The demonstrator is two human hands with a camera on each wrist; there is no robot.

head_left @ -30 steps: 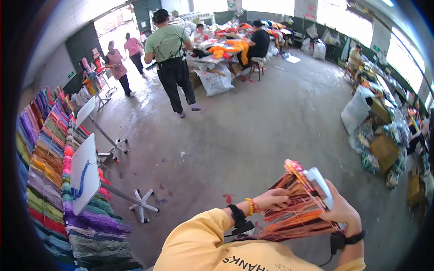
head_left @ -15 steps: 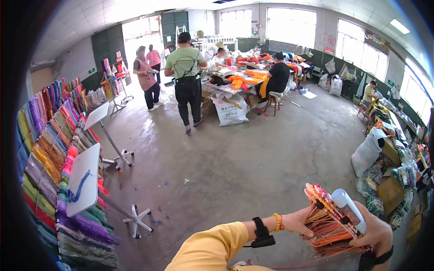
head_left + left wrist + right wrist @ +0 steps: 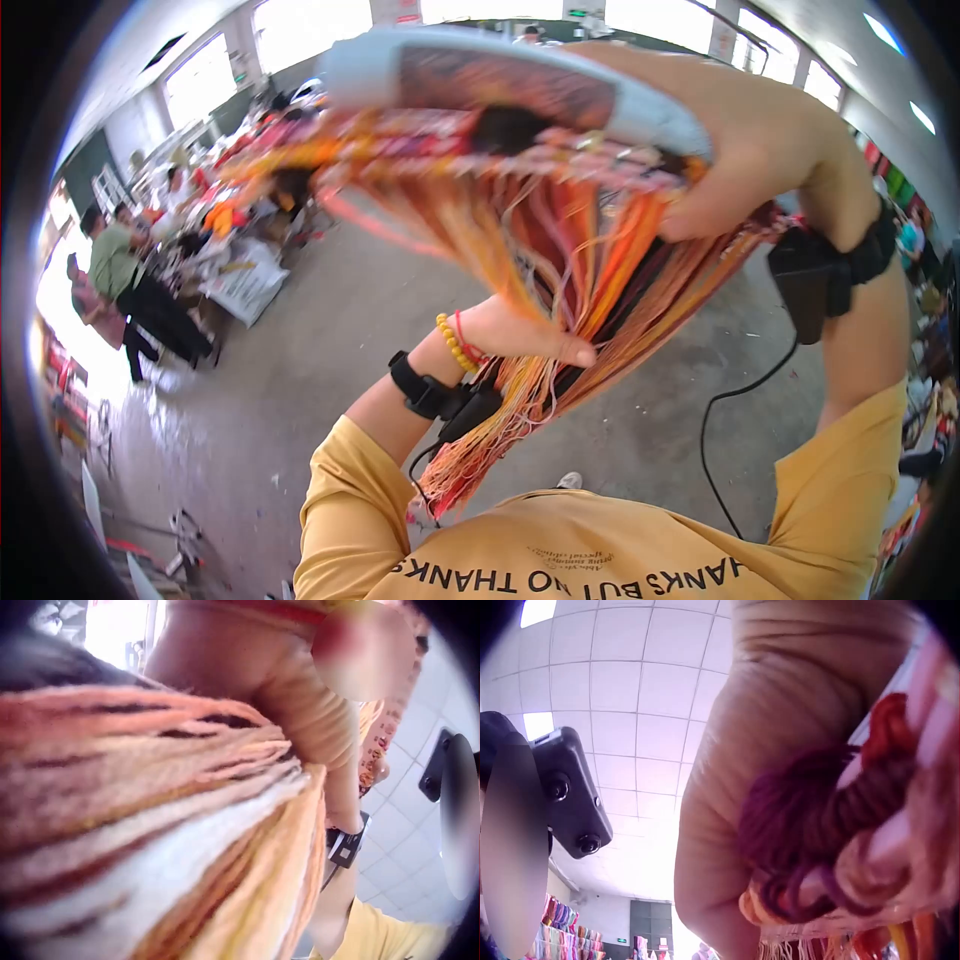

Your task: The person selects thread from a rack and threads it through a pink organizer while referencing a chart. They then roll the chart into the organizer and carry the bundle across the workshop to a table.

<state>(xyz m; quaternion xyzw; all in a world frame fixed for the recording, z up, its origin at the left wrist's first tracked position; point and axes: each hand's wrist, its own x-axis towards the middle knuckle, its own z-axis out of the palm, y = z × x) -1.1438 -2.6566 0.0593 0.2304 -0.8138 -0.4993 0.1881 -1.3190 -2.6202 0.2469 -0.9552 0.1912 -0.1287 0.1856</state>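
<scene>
Raised high in the head view, my right hand grips a pale roll and a strip of knotted threads beside it. Orange, brown and dark strands hang from that strip. Lower down, my left hand is wrapped round the gathered strands, thumb across them, with their loose ends below. The left wrist view shows strands fanning out from the left hand. Purple loops lie against the right hand in the right wrist view; its fingertips are hidden.
Several people stand or sit at the left near a heaped table, with a white sack in front. A black cable hangs between my arms. Bagged goods lie along the right edge; racks of coloured yarn show in the right wrist view.
The thread bundle has risen close to the head camera. My left hand has gone from beside the strip to round the strands. The room has swung left in view.
</scene>
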